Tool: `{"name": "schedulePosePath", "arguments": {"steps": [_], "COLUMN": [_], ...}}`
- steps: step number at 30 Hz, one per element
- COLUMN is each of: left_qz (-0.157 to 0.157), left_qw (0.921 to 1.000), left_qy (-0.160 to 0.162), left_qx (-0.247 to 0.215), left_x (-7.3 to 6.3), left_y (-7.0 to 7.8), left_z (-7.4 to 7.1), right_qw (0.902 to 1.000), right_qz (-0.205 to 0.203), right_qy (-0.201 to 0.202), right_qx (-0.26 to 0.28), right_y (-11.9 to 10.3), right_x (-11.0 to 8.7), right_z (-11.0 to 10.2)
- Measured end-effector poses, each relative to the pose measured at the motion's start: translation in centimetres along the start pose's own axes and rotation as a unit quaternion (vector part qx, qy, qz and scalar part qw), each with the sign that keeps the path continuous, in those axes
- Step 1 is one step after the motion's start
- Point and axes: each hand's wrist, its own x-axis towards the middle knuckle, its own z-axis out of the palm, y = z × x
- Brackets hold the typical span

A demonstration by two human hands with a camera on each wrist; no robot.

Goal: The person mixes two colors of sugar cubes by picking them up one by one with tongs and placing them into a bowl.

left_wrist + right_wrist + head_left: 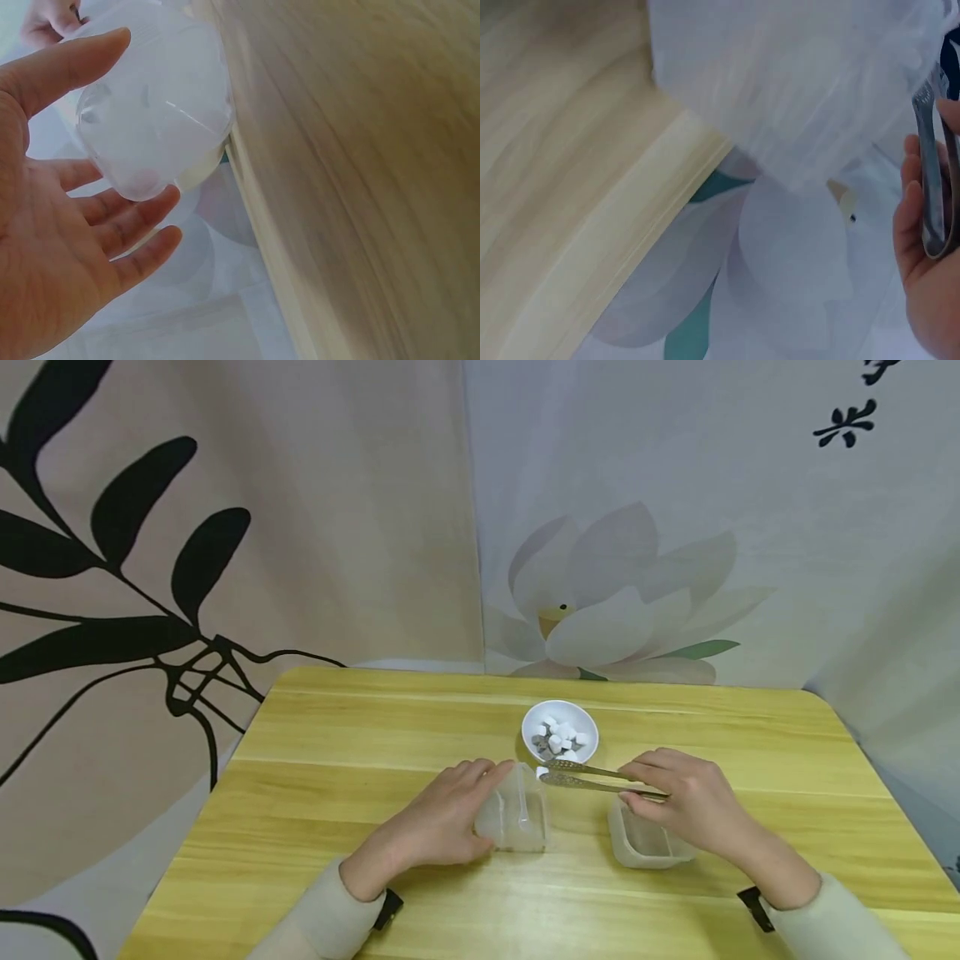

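Note:
My left hand [450,814] holds a clear plastic container [528,827] by its left side, thumb and fingers at opposite edges. In the left wrist view the translucent container [161,105] sits between the spread thumb and the fingers. Metal tongs [581,784] are gripped by my right hand [686,797] and point left. At their tips, close over the container's far end, is a small white piece [542,772]. Just beyond stands a white bowl [529,718] with several similar white pieces [557,737]. The right wrist view shows the tongs [928,165] along the fingers.
A second, pale translucent container [647,862] stands under my right hand, its opening upward. Everything rests on a yellow wood-grain table [337,760]. Behind the table's far edge hangs a curtain [390,527] printed with leaves and a flower.

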Motion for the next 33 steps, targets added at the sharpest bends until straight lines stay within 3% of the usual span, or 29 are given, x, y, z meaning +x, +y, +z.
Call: {"name": "schedulePosePath", "arguments": {"steps": [8,21,33], "left_qz": [-0.003,0.003,-0.009], "left_qw": [1.0000,0.9999,0.9997], "left_qy": [-0.003,0.001,0.004], "left_qx": [0.003,-0.010,-0.022], "left_x": [0.0,-0.1,-0.3], "left_y": [0.0,-0.1,-0.4], "left_z": [0.1,0.0,-0.2], "right_qw": [0.9984,0.9926,0.9826], "right_qz": [0.047,0.119,0.178], "right_qy": [0.032,-0.005,-0.004], "right_qx": [-0.007,-0.026,-0.051], "right_y": [2.1,3.2,3.6], "right_x": [-0.1,-1.5,-3.4], "right_z": [-1.0,-1.2,-2.6]}}
